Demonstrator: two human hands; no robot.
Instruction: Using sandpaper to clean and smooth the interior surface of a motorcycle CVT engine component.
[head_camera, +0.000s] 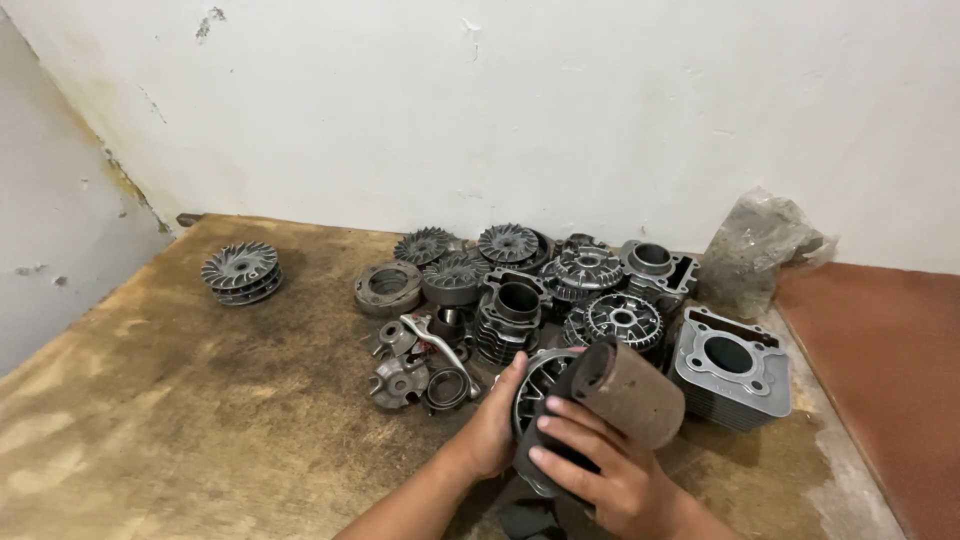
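My left hand (497, 425) grips the left rim of a round grey metal engine part (540, 385) held upright near the front of the wooden board (180, 400). My right hand (600, 470) presses a rolled brown abrasive sheet (630, 390) with a dark backing against that part's right side. Just behind both hands lies a heap of metal engine parts: finned cylinders (510, 315), toothed discs (622, 320) and fan-bladed pulleys (508, 243).
A single finned pulley (241, 272) sits apart at the left. A square finned cylinder block (732, 368) lies to the right of my hands. A crumpled plastic bag (758, 245) leans on the white wall (500, 100). A silver lever (432, 340) lies among small parts. Red-brown floor (880, 370) borders the right.
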